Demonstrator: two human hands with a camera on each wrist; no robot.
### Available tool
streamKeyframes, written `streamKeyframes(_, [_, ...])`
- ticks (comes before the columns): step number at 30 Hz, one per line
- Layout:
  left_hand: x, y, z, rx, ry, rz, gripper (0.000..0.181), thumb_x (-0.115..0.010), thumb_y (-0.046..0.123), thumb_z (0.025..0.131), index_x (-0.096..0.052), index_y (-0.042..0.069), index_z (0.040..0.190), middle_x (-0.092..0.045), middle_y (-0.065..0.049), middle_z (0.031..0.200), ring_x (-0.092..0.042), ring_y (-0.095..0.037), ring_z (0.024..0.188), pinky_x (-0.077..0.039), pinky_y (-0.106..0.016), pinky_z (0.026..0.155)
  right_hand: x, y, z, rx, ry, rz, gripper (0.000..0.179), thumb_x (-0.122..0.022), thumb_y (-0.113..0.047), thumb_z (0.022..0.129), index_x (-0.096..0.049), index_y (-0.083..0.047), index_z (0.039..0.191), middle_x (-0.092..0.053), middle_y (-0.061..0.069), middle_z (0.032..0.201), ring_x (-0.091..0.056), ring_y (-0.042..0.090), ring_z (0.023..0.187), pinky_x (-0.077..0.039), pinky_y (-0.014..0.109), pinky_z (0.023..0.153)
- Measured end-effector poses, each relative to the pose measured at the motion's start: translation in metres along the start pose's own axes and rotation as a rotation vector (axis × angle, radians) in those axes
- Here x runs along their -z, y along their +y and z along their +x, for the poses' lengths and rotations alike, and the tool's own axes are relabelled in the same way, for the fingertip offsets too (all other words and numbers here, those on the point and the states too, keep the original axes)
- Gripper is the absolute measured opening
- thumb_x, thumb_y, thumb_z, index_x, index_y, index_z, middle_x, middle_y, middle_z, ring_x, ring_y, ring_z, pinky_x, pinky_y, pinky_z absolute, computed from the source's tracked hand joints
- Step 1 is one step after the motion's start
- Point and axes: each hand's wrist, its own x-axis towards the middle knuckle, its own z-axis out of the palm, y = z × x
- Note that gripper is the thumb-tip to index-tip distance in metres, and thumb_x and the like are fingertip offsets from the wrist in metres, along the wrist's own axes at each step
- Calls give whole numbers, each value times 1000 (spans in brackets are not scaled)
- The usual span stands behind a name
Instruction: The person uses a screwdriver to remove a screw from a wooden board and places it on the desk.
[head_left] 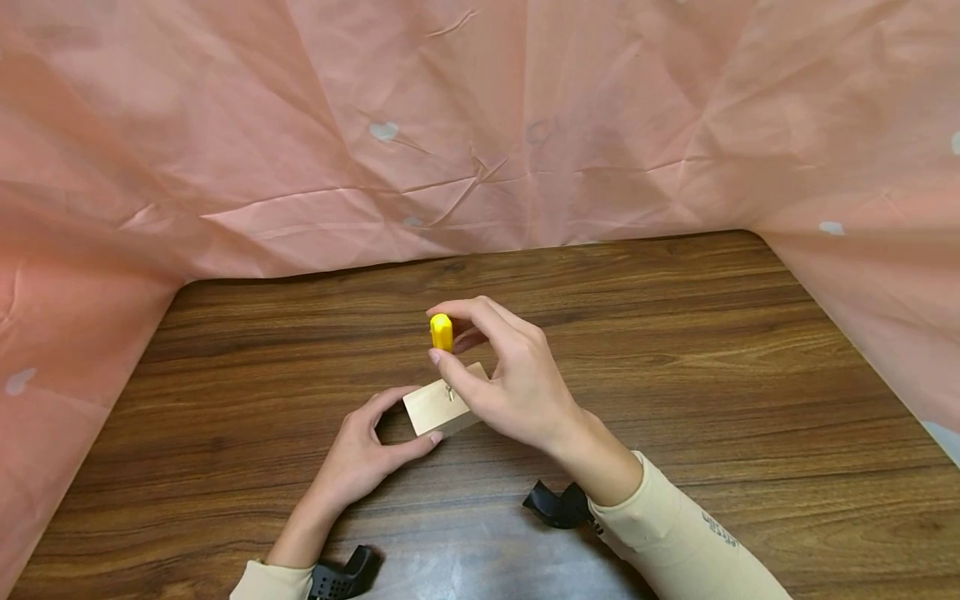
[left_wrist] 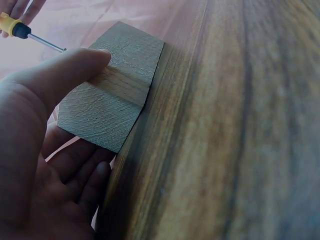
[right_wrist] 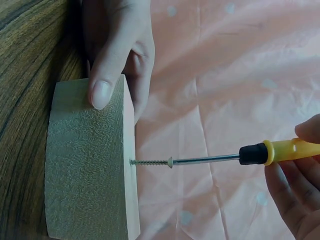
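Observation:
A pale wooden block (head_left: 431,408) lies on the table, and my left hand (head_left: 357,458) grips its left end between thumb and fingers. From the block's top face stands a screw (right_wrist: 150,162), its tip in the wood and most of its thread showing. Above it my right hand (head_left: 517,375) pinches the yellow handle of a screwdriver (right_wrist: 290,151). In the right wrist view the screwdriver's shaft is in line with the screw, its tip at the screw head. The left wrist view shows the block's end face under my left thumb (left_wrist: 75,67).
The brown wood-grain table (head_left: 720,358) spreads around the hands. A pink sheet (head_left: 480,125) with pale heart marks hangs behind it and along both sides. Black wrist mounts (head_left: 557,505) sit at both sleeve cuffs.

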Motion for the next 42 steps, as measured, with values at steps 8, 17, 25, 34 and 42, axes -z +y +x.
streamKeyframes(8, [0,0,1,7,-2,4,53,-95,38,83,-72,36,131,-75,12,128,-65,-14,123,-44,-49,114,-1,1,0,5,2,-13,36,-72,1,91,-70,-4,126,-69,3,102,-72,15,95,-63,26,86])
streamKeyframes(17, [0,0,1,-2,0,8,54,-94,39,84,-72,36,132,-75,10,129,-65,-15,125,-44,-52,115,-2,3,0,56,8,8,36,-83,-2,92,-71,-3,126,-68,7,101,-72,16,93,-64,28,85])
streamKeyframes(25, [0,0,1,0,0,11,53,-94,40,84,-72,36,131,-75,11,129,-65,-14,125,-44,-51,115,-1,2,0,38,0,8,38,-82,0,92,-71,-2,128,-68,6,100,-72,15,94,-63,26,85])
streamKeyframes(34, [0,-1,0,-8,2,8,53,-94,39,84,-72,34,132,-75,10,129,-65,-15,125,-44,-52,115,0,-2,0,-12,-3,-3,37,-79,2,90,-65,-1,124,-72,7,102,-72,17,96,-62,24,86])
streamKeyframes(42, [0,-1,0,-4,1,1,52,-94,38,84,-72,34,131,-76,10,127,-65,-15,122,-44,-52,114,1,-3,-1,-18,-1,-39,35,-71,0,88,-67,-6,122,-74,2,105,-72,14,94,-61,27,83])
